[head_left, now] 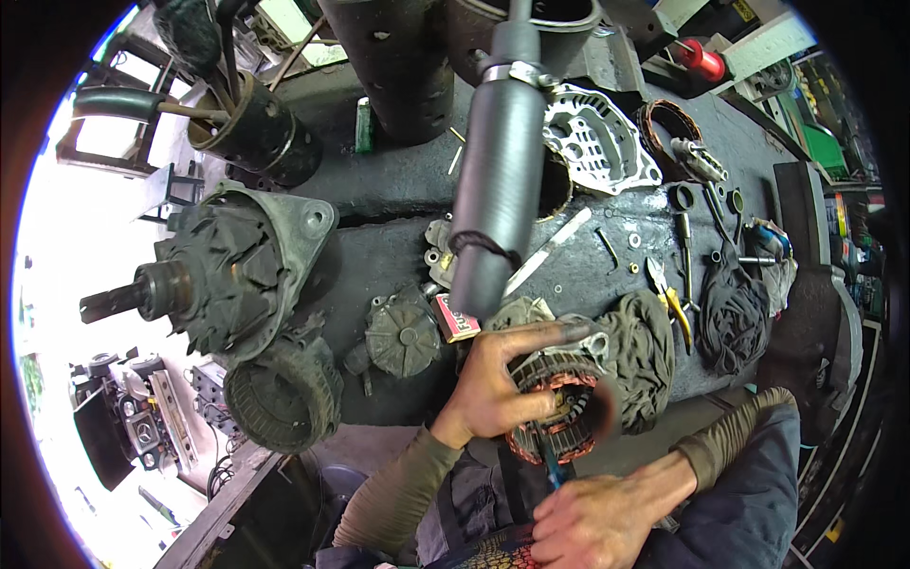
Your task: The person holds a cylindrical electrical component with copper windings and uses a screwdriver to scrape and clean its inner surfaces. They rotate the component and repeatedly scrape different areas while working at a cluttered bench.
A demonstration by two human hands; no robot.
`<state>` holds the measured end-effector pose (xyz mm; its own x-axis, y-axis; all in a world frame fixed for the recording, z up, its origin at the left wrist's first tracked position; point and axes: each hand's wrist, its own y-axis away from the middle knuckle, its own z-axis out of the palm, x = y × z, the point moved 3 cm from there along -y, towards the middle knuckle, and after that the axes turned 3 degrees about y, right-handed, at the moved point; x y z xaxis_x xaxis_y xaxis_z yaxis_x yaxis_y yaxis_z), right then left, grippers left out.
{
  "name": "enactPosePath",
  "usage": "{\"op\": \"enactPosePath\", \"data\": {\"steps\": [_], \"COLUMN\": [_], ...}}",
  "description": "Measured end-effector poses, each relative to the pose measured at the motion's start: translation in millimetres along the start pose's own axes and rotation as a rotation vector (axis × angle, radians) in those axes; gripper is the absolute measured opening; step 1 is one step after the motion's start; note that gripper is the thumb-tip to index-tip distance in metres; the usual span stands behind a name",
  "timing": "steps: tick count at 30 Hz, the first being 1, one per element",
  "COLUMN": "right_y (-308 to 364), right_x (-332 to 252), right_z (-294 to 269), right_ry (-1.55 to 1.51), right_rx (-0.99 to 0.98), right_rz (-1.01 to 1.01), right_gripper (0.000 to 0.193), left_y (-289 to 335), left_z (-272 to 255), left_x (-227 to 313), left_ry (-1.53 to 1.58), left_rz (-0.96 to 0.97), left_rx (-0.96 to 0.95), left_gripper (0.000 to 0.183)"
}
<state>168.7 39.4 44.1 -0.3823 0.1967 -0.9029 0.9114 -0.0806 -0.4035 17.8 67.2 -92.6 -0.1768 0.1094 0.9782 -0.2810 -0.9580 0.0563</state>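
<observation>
My left hand point(502, 384) grips the rim of an alternator stator point(576, 453) with copper windings, thumb across its open middle and fingers over the far side. A pale metal housing point(595, 347) shows behind the stator. My right hand point(599, 520), closed, holds a blue-handled screwdriver point(557, 471) at the near side. Its thin shaft points into the stator's middle, where the tip is hidden. A dark blur covers part of the stator's right side.
A grey cylinder point(498, 180) hangs over the dark workbench. Left lie a rotor in its bracket point(227, 266) and a round housing point(284, 398). Rags point(640, 356), yellow-handled pliers point(677, 308) and a socket wrench point(686, 251) lie right. A silver end cover point(602, 142) lies farther back.
</observation>
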Motion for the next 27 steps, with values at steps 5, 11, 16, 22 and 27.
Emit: {"op": "enactPosePath", "data": {"steps": [5,11,16,22,27], "right_y": [-11,-26,-18,-14,3], "right_x": [-2,-14,-7,-4,-2], "right_z": [19,5,11,2,20], "right_ry": [0.236,0.242,0.033,0.049,0.192], "right_rx": [0.469,0.240,-0.826,0.041,0.294], "right_rz": [0.063,0.295,0.422,0.012,0.010], "right_gripper": [0.030,0.017,0.023,0.032,0.034], "left_y": [1,-2,0,4,6], "left_z": [0,3,3,3,3], "left_x": [5,8,1,4,3], "left_ry": [0.012,0.090,-0.016,0.000,0.092], "left_rz": [0.059,-0.030,0.020,-0.063,-0.083], "left_rx": [0.022,0.024,0.038,0.055,0.042], "left_gripper": [0.082,0.083,0.082,0.076,0.077]}}
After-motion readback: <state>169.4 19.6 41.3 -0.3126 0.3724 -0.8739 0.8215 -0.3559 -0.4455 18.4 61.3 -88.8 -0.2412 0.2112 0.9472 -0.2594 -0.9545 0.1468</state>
